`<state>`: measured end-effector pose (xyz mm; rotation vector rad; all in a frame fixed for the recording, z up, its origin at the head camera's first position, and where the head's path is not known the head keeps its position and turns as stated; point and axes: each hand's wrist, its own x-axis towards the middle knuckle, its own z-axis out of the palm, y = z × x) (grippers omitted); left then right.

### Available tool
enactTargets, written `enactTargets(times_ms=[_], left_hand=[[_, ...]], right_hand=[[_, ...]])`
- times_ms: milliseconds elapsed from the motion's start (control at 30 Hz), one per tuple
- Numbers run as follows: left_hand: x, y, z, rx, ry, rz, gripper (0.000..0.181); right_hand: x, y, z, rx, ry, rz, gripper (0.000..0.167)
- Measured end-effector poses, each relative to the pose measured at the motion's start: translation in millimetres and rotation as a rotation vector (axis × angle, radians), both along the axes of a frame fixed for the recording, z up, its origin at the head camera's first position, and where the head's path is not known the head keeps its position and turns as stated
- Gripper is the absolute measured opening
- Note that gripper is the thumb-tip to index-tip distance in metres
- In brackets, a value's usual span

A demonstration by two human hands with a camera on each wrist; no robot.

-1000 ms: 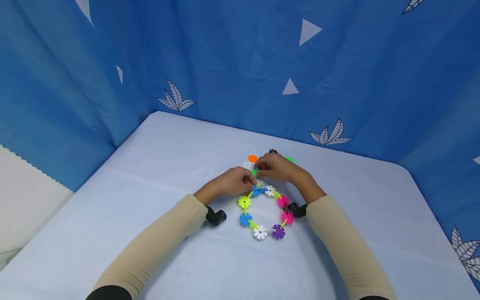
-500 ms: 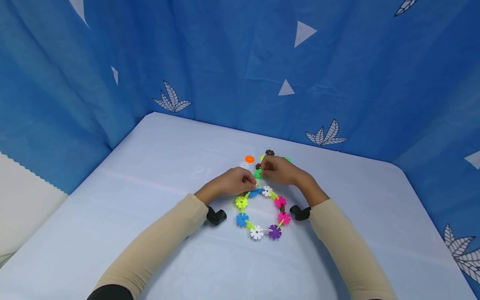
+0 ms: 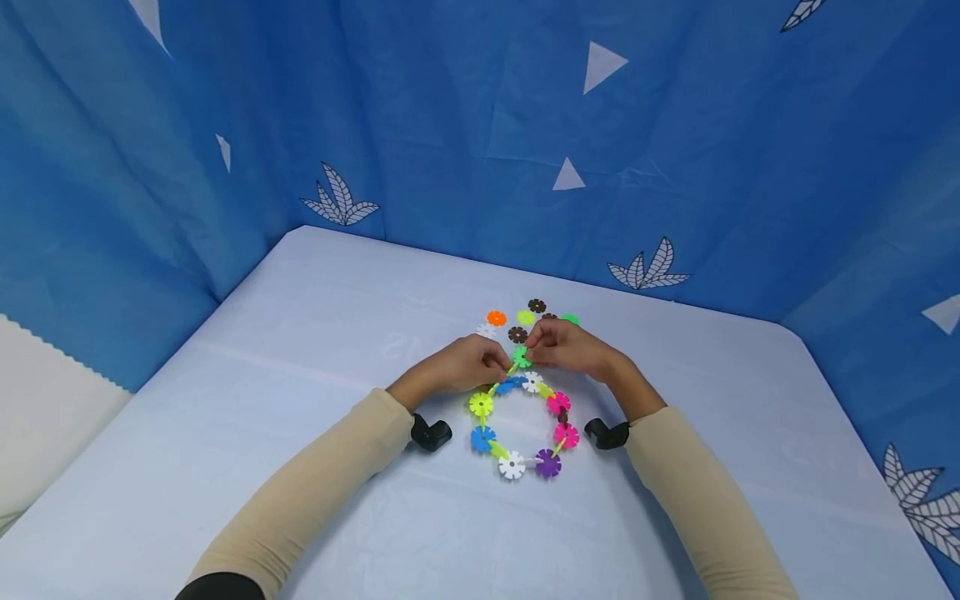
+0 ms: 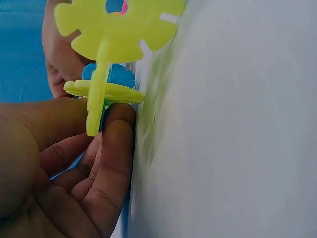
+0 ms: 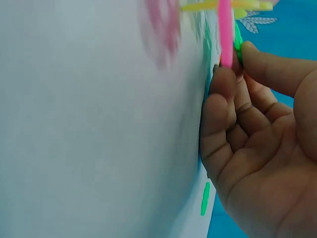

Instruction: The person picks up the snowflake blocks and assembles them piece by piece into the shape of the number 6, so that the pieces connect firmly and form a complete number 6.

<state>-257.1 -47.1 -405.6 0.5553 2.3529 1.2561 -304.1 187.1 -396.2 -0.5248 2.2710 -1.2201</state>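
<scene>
In the head view a ring of interlocked plastic snowflake discs lies on the table, with a yellow disc [image 3: 481,405], a blue disc [image 3: 482,438], a white disc [image 3: 512,465] and a purple disc [image 3: 548,463] among them. My left hand [image 3: 468,363] pinches the ring's far left part; in the left wrist view its thumb and fingers meet at crossed yellow discs [image 4: 119,29]. Between the thumb and fingers of my right hand [image 3: 572,347] is a green disc [image 3: 521,357], just beyond the ring at a yellow disc's edge. Whether those two are joined, I cannot tell.
Loose discs lie behind the hands: an orange disc [image 3: 497,318], a yellow one, a white one [image 3: 486,331], a green one [image 3: 571,319] and several brown discs [image 3: 517,335]. A blue curtain [image 3: 450,125] hangs behind the white table [image 3: 360,308].
My right hand has come nearer, bringing the green disc away from the loose discs to the ring's far side. The left hand keeps its hold on the ring.
</scene>
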Motion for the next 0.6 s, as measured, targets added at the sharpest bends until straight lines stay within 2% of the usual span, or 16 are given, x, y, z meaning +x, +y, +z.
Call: enactTargets(times_ms=[267,600], left_hand=[[0.5,1.4,-0.6,0.004,0.011,0.002,0.012],[1.3,4.8,0.6,-0.035,0.067,0.006,0.005]], right_hand=[[3.1,-6,-0.1,0.036,-0.007,-0.04,0.011],[5.8,-11,0.7,0.009,-0.003,-0.044,0.007]])
